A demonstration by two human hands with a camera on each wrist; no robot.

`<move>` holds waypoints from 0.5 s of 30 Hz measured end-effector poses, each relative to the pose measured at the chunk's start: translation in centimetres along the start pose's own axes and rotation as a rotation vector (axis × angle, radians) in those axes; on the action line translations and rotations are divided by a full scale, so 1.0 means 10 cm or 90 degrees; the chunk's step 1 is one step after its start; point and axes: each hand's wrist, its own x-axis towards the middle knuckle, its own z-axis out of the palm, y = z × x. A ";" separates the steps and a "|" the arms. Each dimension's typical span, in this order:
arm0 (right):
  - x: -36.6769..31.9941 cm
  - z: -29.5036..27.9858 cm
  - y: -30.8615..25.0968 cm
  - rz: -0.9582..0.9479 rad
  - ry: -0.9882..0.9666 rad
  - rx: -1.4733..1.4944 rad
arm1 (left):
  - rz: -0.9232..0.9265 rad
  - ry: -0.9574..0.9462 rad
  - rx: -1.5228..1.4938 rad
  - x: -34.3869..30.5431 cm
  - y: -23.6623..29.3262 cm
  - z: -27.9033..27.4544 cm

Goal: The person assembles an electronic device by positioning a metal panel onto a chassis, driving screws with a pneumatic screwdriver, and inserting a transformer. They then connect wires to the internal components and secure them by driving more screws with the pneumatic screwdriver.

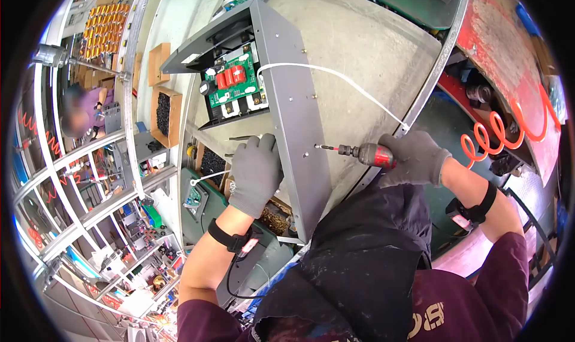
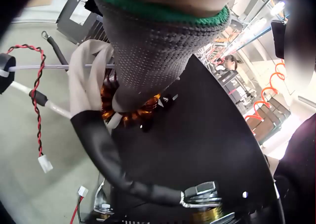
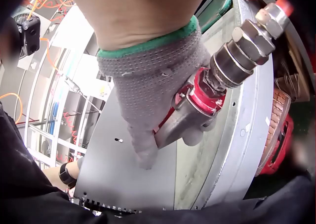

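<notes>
My gloved right hand [image 1: 414, 158] grips a red and metal air screwdriver [image 1: 376, 156]; its bit points at the outer side of a dark grey metal case [image 1: 296, 111], near a small screw [image 1: 306, 154]. In the right wrist view, an air fitting [image 3: 237, 61] joins the tool's rear end. On the case's inner side, my gloved left hand [image 1: 254, 171] holds a copper-wound ring coil [image 2: 136, 116] against the panel. The thumb lies on the windings; the other fingertips are hidden. Beside the coil runs a black-sleeved cable [image 2: 106, 155].
A green circuit board [image 1: 230, 81] with red parts sits inside the case. A white cable [image 1: 341, 75] arches over the panel. Cardboard boxes [image 1: 169, 93] of small black parts stand at left. An orange coiled air hose [image 1: 497, 132] hangs at right. Another person works in the background.
</notes>
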 end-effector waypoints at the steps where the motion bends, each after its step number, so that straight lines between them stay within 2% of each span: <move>1: 0.01 -0.01 0.00 -0.007 0.004 -0.003 | -0.003 0.000 0.001 -0.02 0.00 0.03; 6: 0.04 -0.08 -0.03 0.003 -0.023 -0.014 | 0.008 0.064 0.039 -0.05 0.00 0.08; 15: 0.02 -0.24 -0.11 0.016 -0.040 -0.080 | 0.011 0.059 0.019 -0.04 -0.02 0.08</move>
